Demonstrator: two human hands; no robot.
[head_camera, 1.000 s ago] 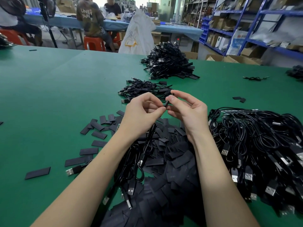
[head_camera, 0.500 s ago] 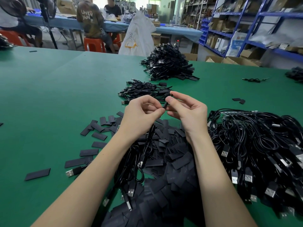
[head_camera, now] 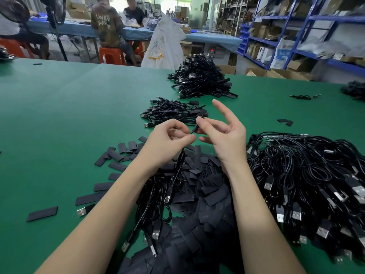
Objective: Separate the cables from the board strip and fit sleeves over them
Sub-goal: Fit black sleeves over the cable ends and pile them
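My left hand (head_camera: 167, 141) pinches a thin black cable (head_camera: 177, 172) between thumb and forefinger, just below a short black sleeve (head_camera: 198, 124) on the cable's upper end. The cable hangs down to USB plugs lying on the green table (head_camera: 69, 115). My right hand (head_camera: 227, 139) is beside it with fingers spread and relaxed; one fingertip touches the sleeve, and the thumb is clear of it. A heap of flat black sleeves (head_camera: 207, 186) lies under both forearms.
A large tangle of black USB cables (head_camera: 306, 175) fills the right side. A small cable bundle (head_camera: 169, 111) lies just beyond my hands, with a bigger pile (head_camera: 199, 80) farther back. Loose sleeves (head_camera: 42, 213) scatter left. People sit at a far blue table.
My right hand has let go of the sleeve end and its fingers have spread open. My left hand keeps its pinch on the cable in the same place.
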